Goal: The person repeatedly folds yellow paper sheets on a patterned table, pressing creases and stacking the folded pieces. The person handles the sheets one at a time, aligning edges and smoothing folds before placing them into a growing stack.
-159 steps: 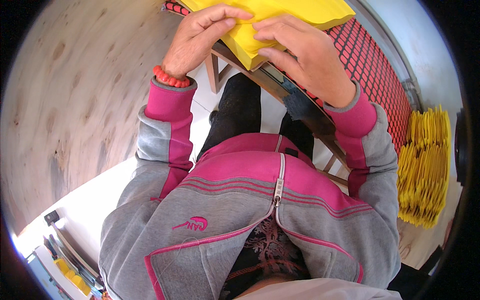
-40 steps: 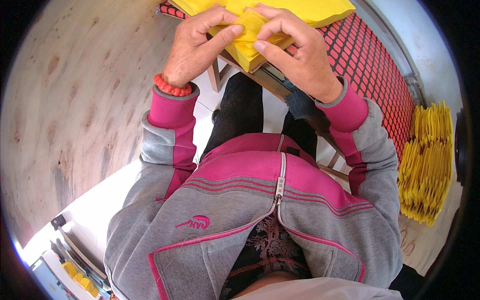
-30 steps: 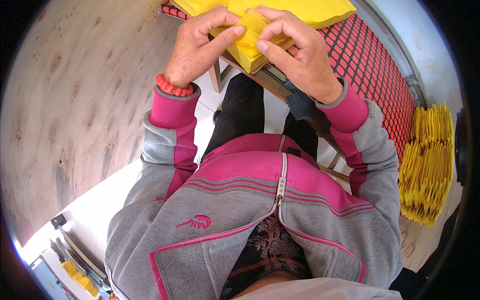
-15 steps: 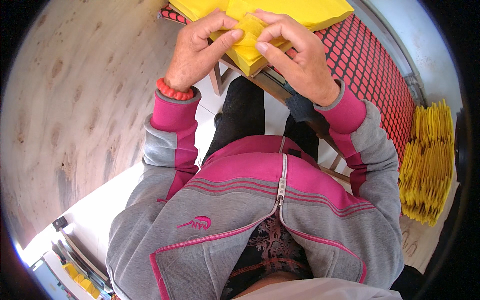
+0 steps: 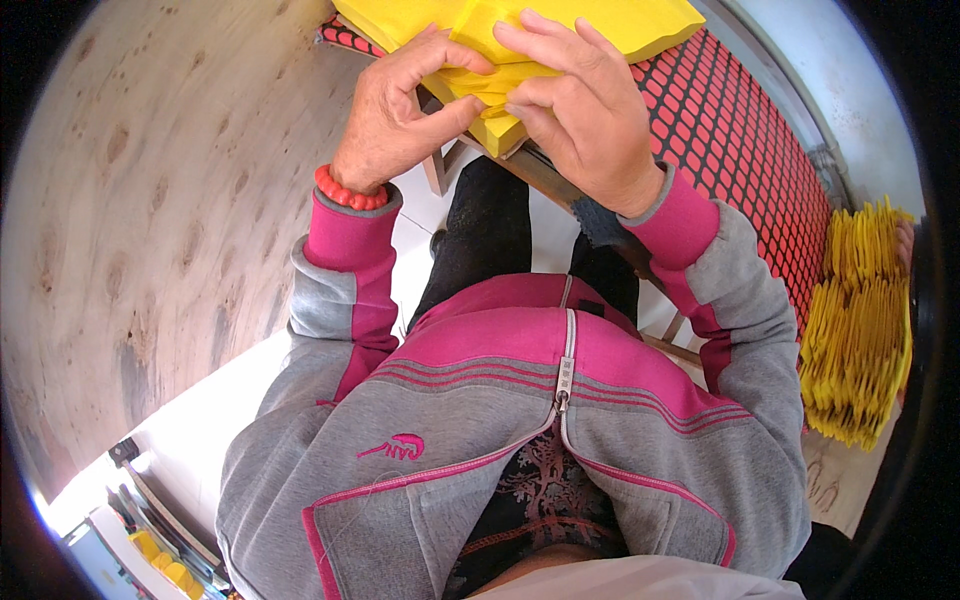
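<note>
Yellow, thin, cloth-like folded piece (image 5: 490, 88) — half a second ago its pale flap stood up between the hands, and now it lies lower and looks bunched up. It is near the front corner of the flat, bright yellow pile (image 5: 640, 25), which sits on the red table cover with a black net pattern (image 5: 740, 130). To me, that means the folds are still being worked on and are not flat yet.

The bare left hand (image 5: 395, 110), with the red bead bracelet (image 5: 350, 190) at its wrist, is partly open. Its thumb and pointing finger are apart, with yellow folds showing between them. Its thumb tip seems to touch the folds.

The bare right hand (image 5: 590, 115) has its upper fingers lifted and spread more than before. Its thumb and pointing finger are close together, by the right side of the folds — I cannot tell if they pinch the piece.

Off to the right is a tall bunch of yellow folded pieces (image 5: 850, 350).
</note>
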Tool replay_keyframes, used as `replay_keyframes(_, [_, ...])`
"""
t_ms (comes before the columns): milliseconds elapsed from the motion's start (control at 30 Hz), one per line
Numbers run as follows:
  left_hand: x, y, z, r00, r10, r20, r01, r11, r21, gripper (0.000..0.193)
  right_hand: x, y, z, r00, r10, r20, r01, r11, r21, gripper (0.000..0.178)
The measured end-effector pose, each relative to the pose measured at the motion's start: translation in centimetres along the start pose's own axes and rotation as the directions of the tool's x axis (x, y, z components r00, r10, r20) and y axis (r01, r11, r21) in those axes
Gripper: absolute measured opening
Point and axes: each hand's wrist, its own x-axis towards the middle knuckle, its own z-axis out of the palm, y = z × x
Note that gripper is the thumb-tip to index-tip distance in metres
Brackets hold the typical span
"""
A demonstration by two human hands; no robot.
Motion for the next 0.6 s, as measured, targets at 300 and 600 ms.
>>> replay_keyframes(300, [-1.4,0.0,0.4,0.990,-0.129,-0.051,0.135,0.981,0.136,0.020,0.1,-0.4,0.5,0.967,-0.072,-0.246,0.066,0.997,-0.032,0.012])
replay_keyframes(600, [-0.6,-1.6,2.4,0.969,-0.075,-0.235,0.070,0.997,-0.030,0.006,-5.9,-6.8,-3.3,0.990,0.010,0.144,-0.023,0.996,0.088,0.011])
